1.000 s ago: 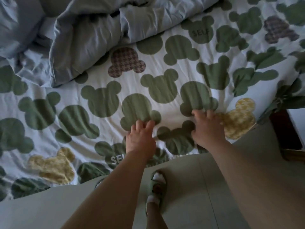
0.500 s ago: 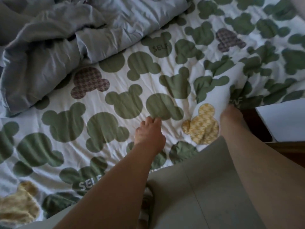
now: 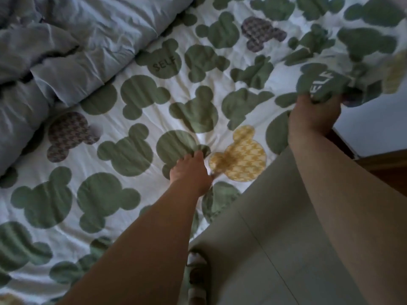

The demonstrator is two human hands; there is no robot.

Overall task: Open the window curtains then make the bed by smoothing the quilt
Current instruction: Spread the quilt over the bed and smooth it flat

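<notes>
Here right hand (image 3: 315, 115) clenches quilt (image 3: 136, 91) edge, lifted; left hand (image 3: 190, 172) rests on it, grip unclear.

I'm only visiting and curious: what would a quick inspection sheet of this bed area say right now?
Surface: bed hidden under a creased white quilt printed with green mouse-head shapes.
Job's things: the quilt only; curtains not in view.
Clutter: crumpled blue-grey bedding heaped at upper left.
Grippers: none, bare hands; left hand pinches bunched quilt fabric, right hand grips a raised fold of the quilt.
Cables: nothing seen.
Surroundings: pale grey tiled floor; dark brown wooden furniture at right; slippered foot beside the bed.
</notes>
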